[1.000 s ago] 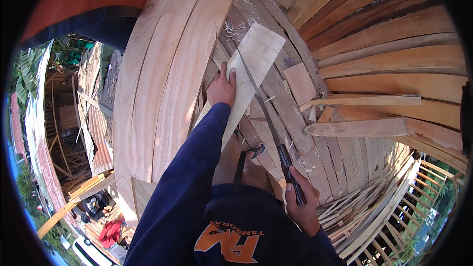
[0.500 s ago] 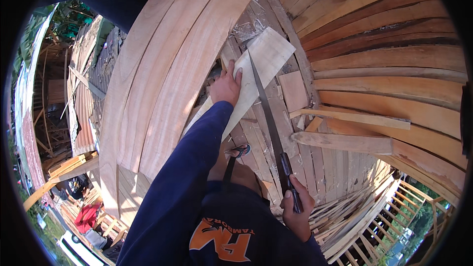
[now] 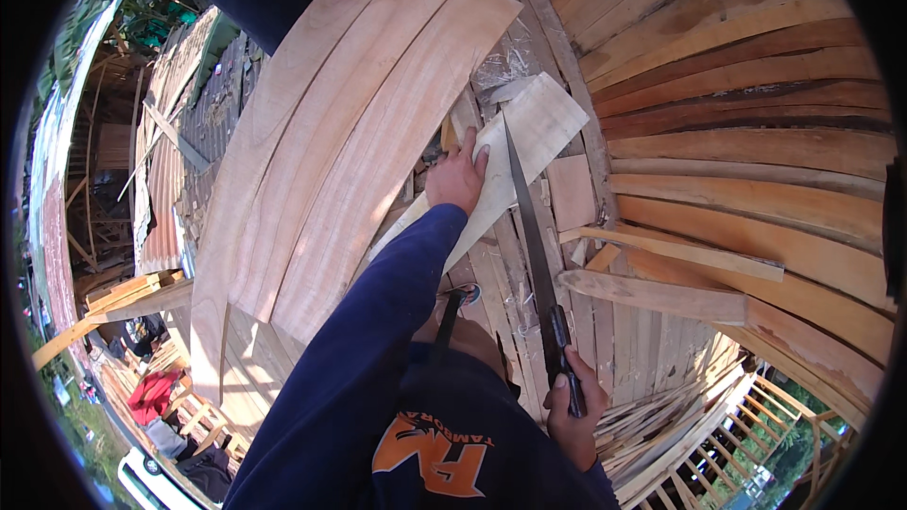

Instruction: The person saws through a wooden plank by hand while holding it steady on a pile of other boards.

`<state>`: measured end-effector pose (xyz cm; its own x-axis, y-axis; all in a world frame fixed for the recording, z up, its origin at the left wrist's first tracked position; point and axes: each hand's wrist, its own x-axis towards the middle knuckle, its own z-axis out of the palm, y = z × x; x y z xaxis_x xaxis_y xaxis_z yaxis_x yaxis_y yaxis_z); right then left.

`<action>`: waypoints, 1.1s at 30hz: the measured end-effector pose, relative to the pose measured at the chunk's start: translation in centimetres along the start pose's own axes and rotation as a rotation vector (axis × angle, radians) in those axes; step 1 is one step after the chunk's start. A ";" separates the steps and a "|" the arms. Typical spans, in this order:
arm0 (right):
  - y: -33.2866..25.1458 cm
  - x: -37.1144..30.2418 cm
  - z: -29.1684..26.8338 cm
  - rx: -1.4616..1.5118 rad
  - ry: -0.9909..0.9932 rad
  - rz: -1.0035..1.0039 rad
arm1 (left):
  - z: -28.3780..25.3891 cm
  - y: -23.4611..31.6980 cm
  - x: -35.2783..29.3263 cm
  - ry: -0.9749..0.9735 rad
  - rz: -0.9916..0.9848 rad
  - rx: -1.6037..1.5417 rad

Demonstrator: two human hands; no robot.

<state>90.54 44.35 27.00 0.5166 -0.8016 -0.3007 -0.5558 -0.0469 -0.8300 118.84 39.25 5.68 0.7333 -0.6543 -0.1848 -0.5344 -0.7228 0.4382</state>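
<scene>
Status: looks like mid-cut, or just at the start of one. Saw [image 3: 531,227] lies across the pale board [image 3: 548,123], tip near the board's far-left edge, blade running back toward the wearer. Board reads as one piece on both sides of the blade; kerf depth can't be told. Done: board placed and held, blade on it. Left, by judgement: the rest of the cut and parting the end piece.

Left hand [image 3: 455,179]: laid on the board's left edge, fingers loosely spread, not clenched. Right hand [image 3: 576,406]: wrapped round the saw handle.

Board sits above the plank floor [image 3: 652,349], just right of the wide planks [image 3: 402,132].

Count: 1 saw, 1 pale board, 3 wide planks side by side, 1 squarish offcut [image 3: 573,192], 1 narrow strip [image 3: 704,253], 1 thicker blunt-ended piece [image 3: 652,296]. Shavings: too many and too small to count.
</scene>
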 end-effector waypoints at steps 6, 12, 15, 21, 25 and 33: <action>-1.8 22.1 7.9 0.149 0.088 -0.186 | -0.9 1.7 0.5 -0.027 0.004 -0.049; -1.6 3.1 1.0 0.085 0.006 0.049 | -1.4 -0.6 -0.3 -0.030 -0.046 0.010; -2.3 -0.9 -0.8 -0.028 0.027 -0.041 | 0.1 -0.1 0.2 0.023 0.016 0.025; -4.1 22.6 6.2 0.100 0.008 -0.070 | -1.1 1.6 0.9 -0.051 -0.014 -0.036; -4.0 12.5 4.6 0.135 0.003 -0.036 | -1.3 -0.6 1.0 -0.013 -0.044 0.002; -1.2 16.8 6.0 0.197 0.059 -0.037 | -0.3 0.9 0.3 -0.082 -0.027 -0.021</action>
<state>103.77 34.50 20.16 0.4925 -0.8351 -0.2449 -0.3957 0.0357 -0.9177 118.73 38.48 6.22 0.7099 -0.6513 -0.2681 -0.5054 -0.7362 0.4501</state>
